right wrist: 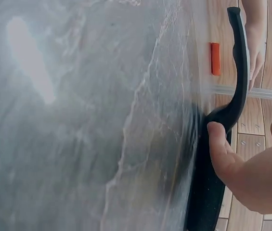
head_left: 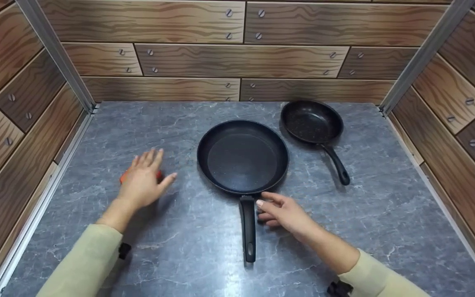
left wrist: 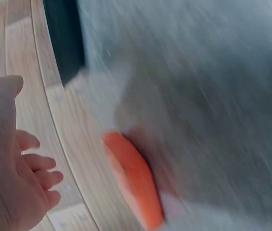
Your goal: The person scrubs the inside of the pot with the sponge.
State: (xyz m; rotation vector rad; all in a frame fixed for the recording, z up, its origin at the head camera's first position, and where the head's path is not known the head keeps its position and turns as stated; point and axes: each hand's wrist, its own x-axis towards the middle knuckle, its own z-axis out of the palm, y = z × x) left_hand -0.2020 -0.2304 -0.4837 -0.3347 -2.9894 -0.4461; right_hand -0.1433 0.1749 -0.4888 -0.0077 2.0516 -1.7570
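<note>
At the left, the left hand is spread and released above the orange object, which lies on the table; the left wrist view shows a gap between them. For a sure hold, I think the fingers should come down on both its sides before they squeeze. In the middle stands the large pan, with its handle toward the person. Just right of this handle, the right hand has loosely bent fingers, not wrapped around it; whether they touch, I cannot tell. Gripping near the pan would probably limit tipping. Farther right is the small pan. Counted: one orange object, two pans, two hands.
</note>
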